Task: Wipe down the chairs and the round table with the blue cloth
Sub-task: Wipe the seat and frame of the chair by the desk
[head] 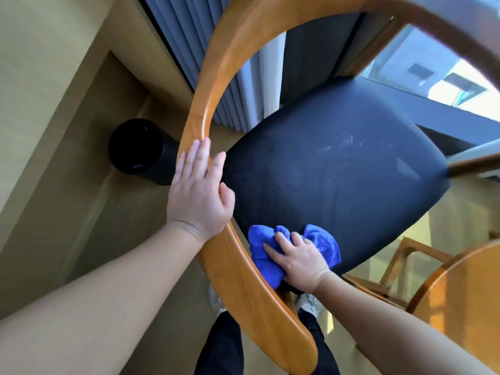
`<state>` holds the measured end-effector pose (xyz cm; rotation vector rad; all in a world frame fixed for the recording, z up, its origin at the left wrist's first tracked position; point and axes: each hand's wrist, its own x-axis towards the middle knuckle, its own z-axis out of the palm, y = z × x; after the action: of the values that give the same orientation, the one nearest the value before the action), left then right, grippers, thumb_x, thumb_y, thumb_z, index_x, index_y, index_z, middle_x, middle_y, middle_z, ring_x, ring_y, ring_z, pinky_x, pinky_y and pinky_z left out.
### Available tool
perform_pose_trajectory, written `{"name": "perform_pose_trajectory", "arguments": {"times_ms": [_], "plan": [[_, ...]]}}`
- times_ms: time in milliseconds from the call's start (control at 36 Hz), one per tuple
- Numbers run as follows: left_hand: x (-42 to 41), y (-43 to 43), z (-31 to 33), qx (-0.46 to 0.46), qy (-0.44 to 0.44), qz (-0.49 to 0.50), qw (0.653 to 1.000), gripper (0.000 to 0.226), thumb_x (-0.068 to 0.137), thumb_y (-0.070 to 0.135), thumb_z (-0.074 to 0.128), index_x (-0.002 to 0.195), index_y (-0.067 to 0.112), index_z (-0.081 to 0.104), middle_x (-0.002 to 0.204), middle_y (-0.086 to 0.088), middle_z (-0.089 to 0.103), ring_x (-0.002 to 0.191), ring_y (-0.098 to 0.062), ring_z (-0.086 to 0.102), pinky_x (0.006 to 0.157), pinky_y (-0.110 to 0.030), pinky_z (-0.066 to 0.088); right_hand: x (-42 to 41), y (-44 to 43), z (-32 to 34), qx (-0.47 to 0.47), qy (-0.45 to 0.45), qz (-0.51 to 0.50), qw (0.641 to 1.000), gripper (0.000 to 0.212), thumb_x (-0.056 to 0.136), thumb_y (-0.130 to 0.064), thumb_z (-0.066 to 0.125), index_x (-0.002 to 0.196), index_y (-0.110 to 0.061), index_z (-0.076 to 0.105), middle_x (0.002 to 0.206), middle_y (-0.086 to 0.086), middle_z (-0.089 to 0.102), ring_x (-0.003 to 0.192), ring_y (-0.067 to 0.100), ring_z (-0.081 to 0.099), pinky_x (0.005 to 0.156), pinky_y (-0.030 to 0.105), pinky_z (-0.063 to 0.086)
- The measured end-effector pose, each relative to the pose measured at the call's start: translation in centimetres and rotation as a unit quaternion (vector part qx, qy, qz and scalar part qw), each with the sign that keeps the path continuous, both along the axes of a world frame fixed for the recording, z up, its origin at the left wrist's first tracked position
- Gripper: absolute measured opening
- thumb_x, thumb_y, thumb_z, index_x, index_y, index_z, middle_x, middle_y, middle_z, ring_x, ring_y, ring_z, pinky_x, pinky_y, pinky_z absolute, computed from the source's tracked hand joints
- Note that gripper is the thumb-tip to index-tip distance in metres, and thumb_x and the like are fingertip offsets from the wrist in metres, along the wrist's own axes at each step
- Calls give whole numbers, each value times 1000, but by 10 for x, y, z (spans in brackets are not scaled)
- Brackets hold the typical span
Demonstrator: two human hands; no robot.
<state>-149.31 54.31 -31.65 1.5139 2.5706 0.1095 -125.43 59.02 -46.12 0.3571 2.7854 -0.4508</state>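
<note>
A wooden chair with a curved orange-brown back rail [205, 98] and a dark padded seat [338, 171] fills the view from above. My left hand [198, 193] rests flat on the rail, fingers extended and thumb hooked over its inner edge. My right hand [300, 259] presses the bunched blue cloth [266, 257] onto the near edge of the seat, just inside the rail. Faint smears show on the seat's far right. The round wooden table [460, 301] edges in at lower right.
A black cylindrical bin [138, 147] stands on the floor left of the chair. Grey and white curtains [243, 85] hang behind it, beside a window at upper right. Another wooden chair [400, 266] sits under the table. My legs and shoes show below the rail.
</note>
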Motion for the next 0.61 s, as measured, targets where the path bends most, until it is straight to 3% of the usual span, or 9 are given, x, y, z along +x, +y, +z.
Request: {"name": "perform_pose_trajectory", "arguments": {"times_ms": [83,222,389,528,611], "plan": [[-2,2,2,-22,-6,-72,997,44,85,28,38,121,13,59,142,-14,45,137,-29,31,116,-43,14,-5,8,1,1,-13,-14,1000,63,60,-39,72,121,-30,63,117,10,49,70,30,51,54,34,43],[-7,7,3,-65,1,-139,988,38,84,31,42,109,16,67,122,-7,59,122,-24,46,115,-45,14,2,3,5,14,-14,-19,1000,69,65,-35,66,132,-31,49,128,13,47,89,37,50,74,48,47],[-8,6,1,-52,7,-146,988,32,85,29,46,102,16,69,110,-4,63,110,-22,51,115,-43,13,3,22,1,-1,-35,26,999,72,63,-25,67,133,-32,51,124,15,48,72,30,50,47,35,44],[-8,7,2,-64,11,-150,987,35,86,32,43,105,17,68,113,-5,63,110,-23,52,115,-45,14,13,51,0,5,-24,38,999,76,54,-20,73,127,-33,58,116,16,56,64,30,50,42,31,40],[-8,6,1,-58,5,-150,987,36,86,33,42,106,17,68,113,-5,63,110,-23,52,115,-45,14,21,84,0,12,-28,-47,998,76,52,-21,75,126,-34,58,122,18,55,69,33,53,48,36,48]]}}
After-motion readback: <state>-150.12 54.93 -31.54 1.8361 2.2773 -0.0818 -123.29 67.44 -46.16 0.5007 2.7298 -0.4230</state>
